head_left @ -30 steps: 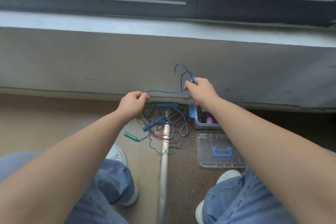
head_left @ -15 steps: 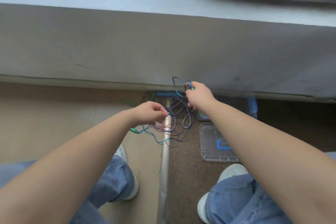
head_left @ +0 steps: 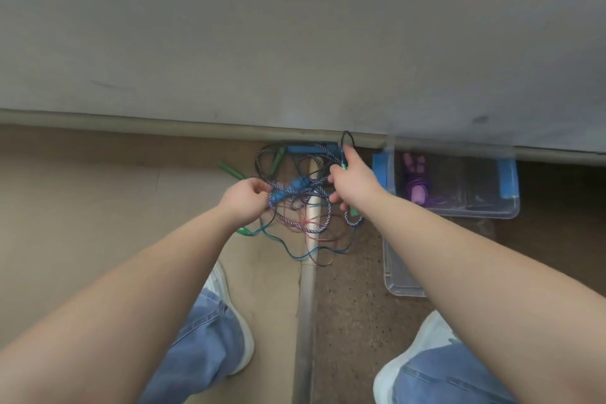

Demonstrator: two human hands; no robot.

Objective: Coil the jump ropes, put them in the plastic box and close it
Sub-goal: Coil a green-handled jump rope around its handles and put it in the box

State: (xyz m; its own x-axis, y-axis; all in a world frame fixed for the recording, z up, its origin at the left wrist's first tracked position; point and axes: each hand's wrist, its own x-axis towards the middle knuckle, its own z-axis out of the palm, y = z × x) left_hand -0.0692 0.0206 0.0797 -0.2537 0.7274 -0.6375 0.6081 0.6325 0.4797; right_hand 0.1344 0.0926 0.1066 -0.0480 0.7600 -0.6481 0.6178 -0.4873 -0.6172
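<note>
Nearest, two knees in blue jeans and two white shoes [head_left: 241,331] stood either side of a pale floor strip [head_left: 306,305] dividing tan floor from speckled brown. The clear lid [head_left: 398,275] lay flat on the brown side, partly hidden under the right forearm. Further out, the left hand [head_left: 244,203] had its fingers curled in, pinching strands at the left edge of the jump ropes [head_left: 305,207]; which strand it held could not be told. The ropes lay in a loose tangle across the strip: a braided blue-and-white cord with blue handles [head_left: 295,185], thin blue and reddish cords, and green handles [head_left: 229,170] at the fringe. The right hand [head_left: 352,182] gripped the green-handled rope [head_left: 354,210], a thin dark loop standing above its knuckles. Just right of that hand sat the open plastic box [head_left: 485,211], clear with blue latches, a purple rope [head_left: 418,187] inside at its left end. Behind everything rose a grey wall [head_left: 295,43]
</note>
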